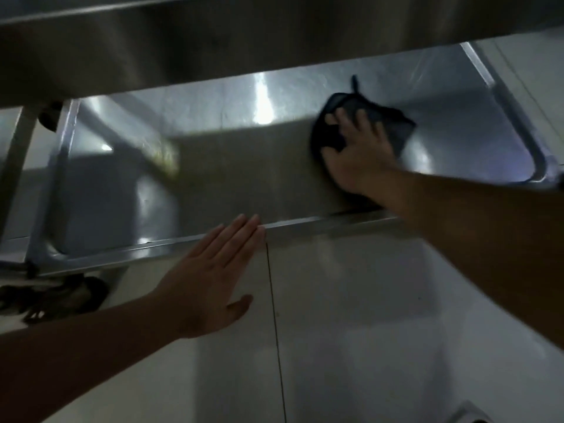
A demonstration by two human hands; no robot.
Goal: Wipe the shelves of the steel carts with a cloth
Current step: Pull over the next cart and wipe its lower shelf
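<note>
The lower stainless-steel cart shelf (232, 166) sits above a white tiled floor (351, 315), beneath a second steel shelf (213, 41). The right hand (357, 154) presses spread, straight fingers on a dark crumpled cloth (393, 123) lying on the shelf's right part, the cloth extending beyond the fingertips. The left hand (210, 276), fingers straight and together, touches the shelf's front rim (320, 224).

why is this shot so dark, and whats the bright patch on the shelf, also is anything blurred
Head view: dim overall, since the upper shelf shades most of the lower shelf; the bright patch is glare off the steel toward the back. The right hand and dark cloth are smeared by motion blur; the left hand by the front rim is sharper. Edges bow from the wide lens.
</note>
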